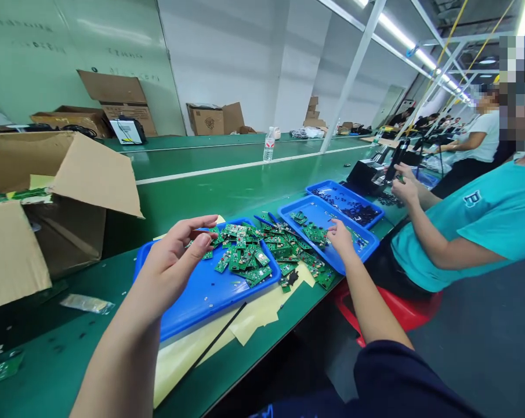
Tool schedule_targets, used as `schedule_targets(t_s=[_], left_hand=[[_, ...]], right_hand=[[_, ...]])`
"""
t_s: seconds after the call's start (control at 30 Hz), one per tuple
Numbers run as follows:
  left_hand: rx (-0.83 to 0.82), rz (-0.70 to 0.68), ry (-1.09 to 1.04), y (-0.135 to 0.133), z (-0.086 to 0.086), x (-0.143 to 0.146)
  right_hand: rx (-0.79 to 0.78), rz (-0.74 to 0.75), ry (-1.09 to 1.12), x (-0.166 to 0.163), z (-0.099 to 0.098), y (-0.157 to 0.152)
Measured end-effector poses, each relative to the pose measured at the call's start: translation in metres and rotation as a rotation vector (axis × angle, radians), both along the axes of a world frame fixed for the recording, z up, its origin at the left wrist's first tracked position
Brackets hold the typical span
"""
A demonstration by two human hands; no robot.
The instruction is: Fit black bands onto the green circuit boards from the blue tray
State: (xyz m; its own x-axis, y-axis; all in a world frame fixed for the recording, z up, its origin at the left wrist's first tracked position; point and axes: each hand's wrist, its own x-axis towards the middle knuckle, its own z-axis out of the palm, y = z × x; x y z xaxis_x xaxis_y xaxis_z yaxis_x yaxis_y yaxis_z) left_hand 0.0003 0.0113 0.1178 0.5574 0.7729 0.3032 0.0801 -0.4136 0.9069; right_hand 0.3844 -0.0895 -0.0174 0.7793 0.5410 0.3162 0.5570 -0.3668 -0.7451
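Observation:
My left hand (173, 258) hovers over a blue tray (201, 290), fingers curled in a pinch round a small dark part near the thumb tip. Several small green circuit boards (245, 255) lie heaped on that tray's far end. My right hand (339, 237) reaches out to a second blue tray (366, 247), fingers closed down on the green boards (314, 232) lying there; what it grips is hidden.
An open cardboard box (66, 191) stands at the left on the green bench. Yellow paper sheets (253, 316) and a thin black rod (218, 339) lie under the near tray. A third blue tray (332, 188) holds dark parts. A person in a teal shirt (475, 226) sits at right; a water bottle (268, 145) stands farther back.

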Motion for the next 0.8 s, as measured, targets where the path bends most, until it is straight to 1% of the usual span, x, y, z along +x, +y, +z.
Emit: schedule_targets(t_s=[0.07, 0.17, 0.27, 0.37, 0.43, 0.53, 0.6, 0.67, 0.73, 0.8], left_hand=[[0.011, 0.011, 0.011, -0.001, 0.001, -0.002], [0.032, 0.042, 0.005, 0.000, 0.002, -0.005], [0.057, 0.055, -0.010, 0.001, 0.003, -0.010], [0.100, 0.042, -0.056, -0.004, 0.006, -0.017], [0.130, 0.023, -0.087, -0.011, 0.010, -0.024], [0.154, 0.000, -0.135, -0.026, 0.017, -0.037], [0.171, 0.021, -0.194, -0.039, 0.020, -0.047], [0.187, 0.075, -0.232, -0.051, 0.021, -0.056], [0.200, 0.153, -0.207, -0.062, 0.016, -0.066], [0.230, 0.251, -0.088, -0.071, 0.003, -0.076]], right_hand=[[-0.021, 0.034, -0.017, -0.012, 0.000, -0.006], [-0.038, 0.155, -0.020, -0.050, -0.005, -0.019], [-0.093, 0.320, 0.017, -0.094, -0.019, -0.033], [-0.146, 0.386, 0.041, -0.122, -0.034, -0.040], [-0.176, 0.389, 0.039, -0.128, -0.040, -0.039], [-0.236, 0.391, 0.020, -0.127, -0.042, -0.035], [-0.302, 0.386, -0.002, -0.124, -0.040, -0.035], [-0.388, 0.368, -0.029, -0.122, -0.035, -0.038], [-0.480, 0.344, -0.054, -0.118, -0.029, -0.042], [-0.563, 0.330, -0.071, -0.111, -0.024, -0.046]])
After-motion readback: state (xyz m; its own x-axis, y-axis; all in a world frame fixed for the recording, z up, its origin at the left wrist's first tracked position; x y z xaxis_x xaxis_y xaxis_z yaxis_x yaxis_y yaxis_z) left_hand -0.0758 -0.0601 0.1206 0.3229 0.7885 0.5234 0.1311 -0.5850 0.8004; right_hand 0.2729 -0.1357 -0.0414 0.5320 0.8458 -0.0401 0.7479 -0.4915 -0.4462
